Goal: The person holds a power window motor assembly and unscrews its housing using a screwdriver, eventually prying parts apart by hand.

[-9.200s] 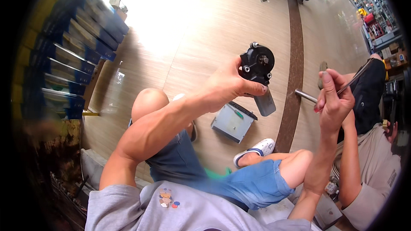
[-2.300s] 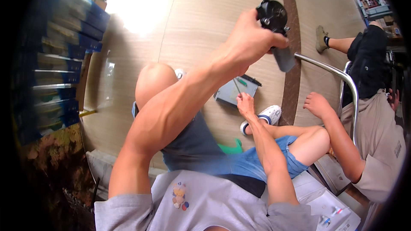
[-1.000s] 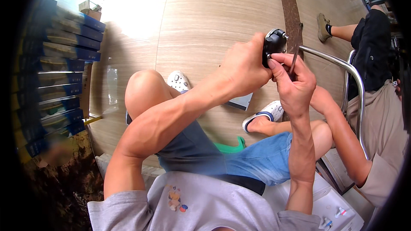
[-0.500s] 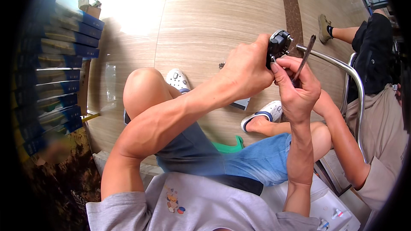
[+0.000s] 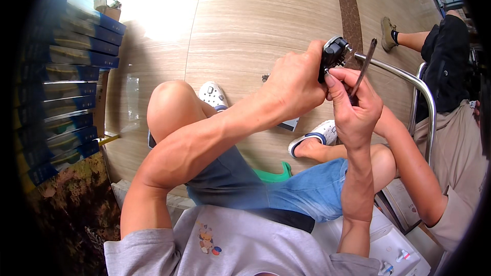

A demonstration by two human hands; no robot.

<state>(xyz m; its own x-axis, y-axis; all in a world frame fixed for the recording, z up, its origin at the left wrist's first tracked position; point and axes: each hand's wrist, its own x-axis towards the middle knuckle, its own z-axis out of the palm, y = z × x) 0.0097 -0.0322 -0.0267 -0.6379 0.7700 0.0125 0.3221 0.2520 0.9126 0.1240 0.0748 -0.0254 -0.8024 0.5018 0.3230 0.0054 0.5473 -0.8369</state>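
Note:
My left hand is closed round a small black mechanical part, roughly round, with silver screws or posts sticking out of its right side. My right hand keeps a screwdriver tucked among its fingers, its dark shaft and cross tip pointing up and away from the part. Thumb and forefinger of that hand pinch at the part's lower edge, on a tiny silver piece that looks like a screw. The screwdriver's handle is hidden in my palm.
Blue boxes are stacked at the left. A curved metal chair frame and a seated person are close on my right. An open white box lies beside me; a green plastic piece shows behind my legs.
Both hands keep nearly the same place and grip. The black part and the screwdriver have shifted only very slightly.

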